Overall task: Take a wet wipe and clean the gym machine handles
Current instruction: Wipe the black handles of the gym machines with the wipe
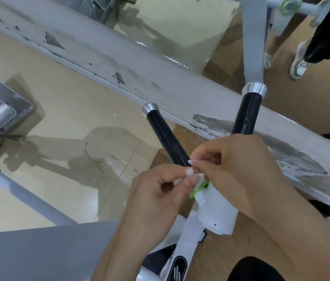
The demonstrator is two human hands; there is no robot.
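Two black machine handles with silver end caps stick out from a white arm of the gym machine: the left handle (pixel 165 136) and the right handle (pixel 246 113). In front of them, both of my hands pinch a small white wet wipe (pixel 190 173). My left hand (pixel 160 197) grips its lower edge with thumb and fingers. My right hand (pixel 235 165) pinches its upper edge from the right. The wipe is crumpled and mostly hidden by my fingers. It sits just above the base of the left handle, by a green ring (pixel 199 188).
A long white frame beam with chipped paint (pixel 119 63) runs diagonally behind the handles. A grey pad (pixel 38 252) lies at the lower left. Another person's legs and sneakers (pixel 300 59) stand at the upper right. The floor is beige tile and brown mat.
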